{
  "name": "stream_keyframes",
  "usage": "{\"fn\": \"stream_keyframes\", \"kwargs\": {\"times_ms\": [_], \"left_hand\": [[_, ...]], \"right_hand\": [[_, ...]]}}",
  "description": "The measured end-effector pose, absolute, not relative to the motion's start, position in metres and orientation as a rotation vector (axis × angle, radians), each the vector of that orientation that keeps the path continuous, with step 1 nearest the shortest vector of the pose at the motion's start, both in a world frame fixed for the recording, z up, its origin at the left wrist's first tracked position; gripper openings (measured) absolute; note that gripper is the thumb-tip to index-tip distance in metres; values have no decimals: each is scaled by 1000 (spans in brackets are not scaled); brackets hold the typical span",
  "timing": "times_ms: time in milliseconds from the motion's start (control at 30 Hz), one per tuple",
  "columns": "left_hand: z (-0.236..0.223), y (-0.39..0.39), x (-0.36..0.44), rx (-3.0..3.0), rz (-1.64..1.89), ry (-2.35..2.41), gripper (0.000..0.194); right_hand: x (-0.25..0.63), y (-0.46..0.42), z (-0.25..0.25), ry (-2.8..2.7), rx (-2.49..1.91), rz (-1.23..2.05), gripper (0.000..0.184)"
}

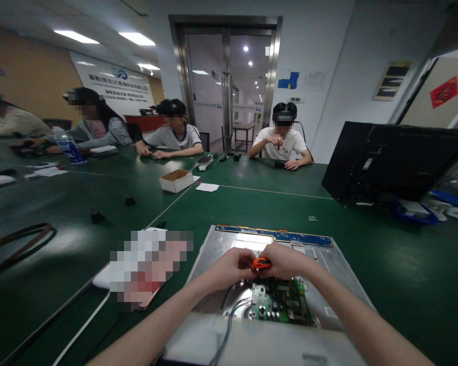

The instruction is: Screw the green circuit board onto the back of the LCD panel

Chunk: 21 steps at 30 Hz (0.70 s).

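Observation:
A flat metal display panel (339, 274) lies on the table before me, with a green circuit board (280, 300) on its back and a blue board strip (305, 239) along its far edge. My right hand (286, 260) is closed around an orange-handled screwdriver (262, 263); its tip is hidden. Close beside it, my left hand (234, 265) is curled over the panel, with thumb and fingers pinched together. What they hold, if anything, is hidden. A grey cable (229, 325) runs from near the board towards me, over a pale panel part (275, 338).
Left of the panel lies a blurred-out white and pink item (148, 264) with a white cable. Farther off are an open white box (175, 181), small black pieces (129, 199) and a bottle (68, 145). A large black monitor (397, 160) stands right. Several people sit across the table.

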<state>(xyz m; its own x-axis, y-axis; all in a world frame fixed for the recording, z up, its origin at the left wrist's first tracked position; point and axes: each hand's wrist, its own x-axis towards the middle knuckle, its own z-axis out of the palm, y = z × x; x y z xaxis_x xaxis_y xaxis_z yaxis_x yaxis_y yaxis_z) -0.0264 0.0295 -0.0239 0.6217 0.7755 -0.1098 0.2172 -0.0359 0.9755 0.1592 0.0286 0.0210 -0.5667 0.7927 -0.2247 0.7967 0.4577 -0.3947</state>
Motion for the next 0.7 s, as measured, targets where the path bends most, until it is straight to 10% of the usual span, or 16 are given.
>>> {"fn": "stream_keyframes", "kwargs": {"times_ms": [700], "left_hand": [[-13,31,-24,1199,1014,778,34]], "right_hand": [[153,28,35,3058,1737,-1088,29]]}}
